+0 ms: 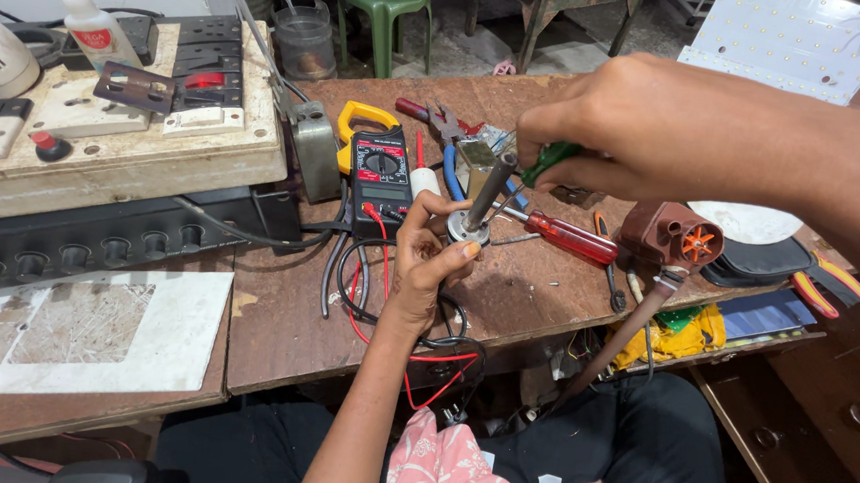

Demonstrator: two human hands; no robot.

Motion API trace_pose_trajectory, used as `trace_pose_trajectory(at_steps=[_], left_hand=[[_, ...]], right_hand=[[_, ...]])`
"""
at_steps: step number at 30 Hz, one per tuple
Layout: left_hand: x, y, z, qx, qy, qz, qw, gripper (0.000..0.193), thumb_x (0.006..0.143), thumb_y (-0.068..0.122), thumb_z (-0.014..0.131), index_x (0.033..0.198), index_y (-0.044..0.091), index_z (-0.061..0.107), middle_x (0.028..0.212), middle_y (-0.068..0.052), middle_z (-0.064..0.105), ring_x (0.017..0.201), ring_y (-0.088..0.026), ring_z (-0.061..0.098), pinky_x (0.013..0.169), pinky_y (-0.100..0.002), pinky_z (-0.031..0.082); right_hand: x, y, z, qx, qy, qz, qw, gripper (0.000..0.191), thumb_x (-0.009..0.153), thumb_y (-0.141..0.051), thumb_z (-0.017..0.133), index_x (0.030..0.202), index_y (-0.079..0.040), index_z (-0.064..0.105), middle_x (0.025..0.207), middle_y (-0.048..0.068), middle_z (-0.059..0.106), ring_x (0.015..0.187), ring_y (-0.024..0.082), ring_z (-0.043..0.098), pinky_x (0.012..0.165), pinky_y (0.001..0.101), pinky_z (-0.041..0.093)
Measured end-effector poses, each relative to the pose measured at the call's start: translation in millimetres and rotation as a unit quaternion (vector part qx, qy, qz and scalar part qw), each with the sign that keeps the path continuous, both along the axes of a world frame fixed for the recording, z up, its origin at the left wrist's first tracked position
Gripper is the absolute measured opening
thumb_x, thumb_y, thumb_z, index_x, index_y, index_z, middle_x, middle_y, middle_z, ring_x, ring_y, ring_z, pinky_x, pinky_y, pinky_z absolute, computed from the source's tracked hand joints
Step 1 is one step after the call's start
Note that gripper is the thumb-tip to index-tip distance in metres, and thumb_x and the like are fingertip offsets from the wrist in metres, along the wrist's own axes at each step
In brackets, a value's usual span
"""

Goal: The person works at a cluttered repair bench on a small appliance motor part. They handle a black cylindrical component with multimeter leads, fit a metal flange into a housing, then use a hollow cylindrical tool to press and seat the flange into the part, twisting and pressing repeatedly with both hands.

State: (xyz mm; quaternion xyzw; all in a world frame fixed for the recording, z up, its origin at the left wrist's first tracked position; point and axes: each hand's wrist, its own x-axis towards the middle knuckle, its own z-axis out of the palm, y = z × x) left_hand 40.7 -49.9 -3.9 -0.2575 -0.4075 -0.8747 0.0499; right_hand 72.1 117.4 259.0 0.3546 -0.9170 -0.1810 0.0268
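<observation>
The left hand [429, 256] is gripping a small round metal part with a grey shaft [482, 200] above the bench [285, 332]. The right hand [656, 126] is closing around a green-handled screwdriver [549, 161], its tip touching the part, near a multimeter [381, 174].

Left hand [429, 261] raised, fingers curled; right hand [646, 125] above, fist closed.
</observation>
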Motion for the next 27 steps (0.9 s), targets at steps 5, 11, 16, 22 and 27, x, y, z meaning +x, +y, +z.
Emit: trace_pose_trajectory(at_steps=[5, 11, 16, 22, 27], left_hand=[[1.1, -0.8, -0.3, -0.02, -0.004, 0.009, 1.0, 0.041, 0.084, 0.012, 0.077, 0.117, 0.006, 0.053, 0.081, -0.005, 0.06, 0.058, -0.006, 0.044, 0.049, -0.023, 0.032], [1.3, 0.2, 0.9, 0.001, 0.0, 0.002, 1.0, 0.039, 0.082, 0.012, 0.077, 0.111, 0.008, 0.051, 0.088, -0.007, 0.064, 0.058, -0.007, 0.045, 0.049, -0.023, 0.033], [-0.2, -0.2, -0.9, 0.013, 0.002, -0.009, 1.0, 0.038, 0.086, 0.012, 0.076, 0.114, 0.009, 0.051, 0.084, -0.007, 0.061, 0.058, -0.006, 0.043, 0.05, -0.022, 0.032], [0.4, -0.5, -0.2, -0.065, -0.001, 0.023, 0.998, 0.041, 0.083, 0.013, 0.075, 0.118, 0.008, 0.056, 0.088, -0.008, 0.065, 0.064, -0.007, 0.051, 0.051, -0.022, 0.035], [1.7, 0.3, -0.6, -0.002, -0.011, 0.008, 1.0, 0.039, 0.084, 0.013, 0.076, 0.114, 0.008, 0.052, 0.087, -0.008, 0.063, 0.059, -0.007, 0.045, 0.049, -0.022, 0.034]], right_hand=[[-1.9, -5.8, 2.9, -0.039, -0.022, 0.019, 0.999, 0.028, 0.087, -0.032, 0.076, 0.107, -0.012, 0.073, 0.076, 0.013, 0.07, 0.072, 0.033, 0.069, 0.069, 0.0426, 0.054], [-5.4, 3.2, -3.8, -0.132, -0.049, 0.194, 0.971, 0.025, 0.075, -0.017, 0.075, 0.095, -0.004, 0.073, 0.076, 0.011, 0.074, 0.066, 0.033, 0.07, 0.062, 0.0438, 0.054], [-11.8, 7.9, -9.6, -0.127, -0.046, 0.134, 0.982, 0.026, 0.081, -0.025, 0.074, 0.103, -0.012, 0.077, 0.074, 0.011, 0.074, 0.064, 0.031, 0.07, 0.062, 0.0417, 0.055], [-14.3, 7.6, -7.7, 0.016, 0.035, 0.085, 0.996, 0.031, 0.088, -0.043, 0.071, 0.101, -0.017, 0.08, 0.07, 0.011, 0.071, 0.065, 0.031, 0.068, 0.063, 0.0428, 0.055], [-6.3, 9.6, -7.9, 0.016, -0.028, 0.048, 0.998, 0.03, 0.089, -0.038, 0.07, 0.109, -0.017, 0.073, 0.07, 0.008, 0.072, 0.066, 0.029, 0.069, 0.065, 0.0439, 0.054]])
